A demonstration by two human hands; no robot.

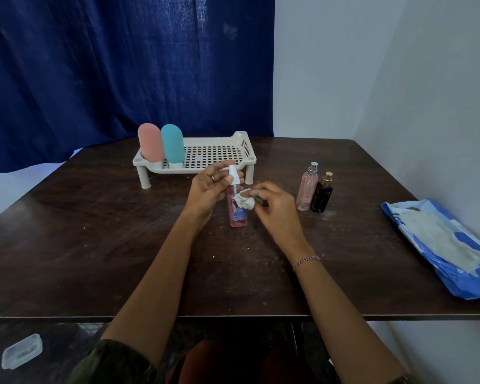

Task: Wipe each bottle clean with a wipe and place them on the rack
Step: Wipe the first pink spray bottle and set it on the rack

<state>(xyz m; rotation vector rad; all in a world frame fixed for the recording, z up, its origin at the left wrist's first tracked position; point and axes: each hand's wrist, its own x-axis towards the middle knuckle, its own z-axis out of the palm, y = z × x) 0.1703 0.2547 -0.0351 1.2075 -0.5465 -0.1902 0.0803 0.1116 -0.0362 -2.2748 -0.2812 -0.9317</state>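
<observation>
Currently, left hand (208, 189) grips the bottle (237, 217) near its neck; right hand (275, 206) pinches the wipe (245, 202). Likely light and slippery when wet: hold firmly.

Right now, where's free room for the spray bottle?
Rack grid is bare from the teal bottle to its right wall. Table is bare between black bottle and wipe pack. Crowded: rack's left end, pink bottle beside teal bottle.

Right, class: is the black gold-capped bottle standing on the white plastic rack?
No, the black gold-capped bottle stands on the dark wooden table, outside the white plastic rack.
</observation>
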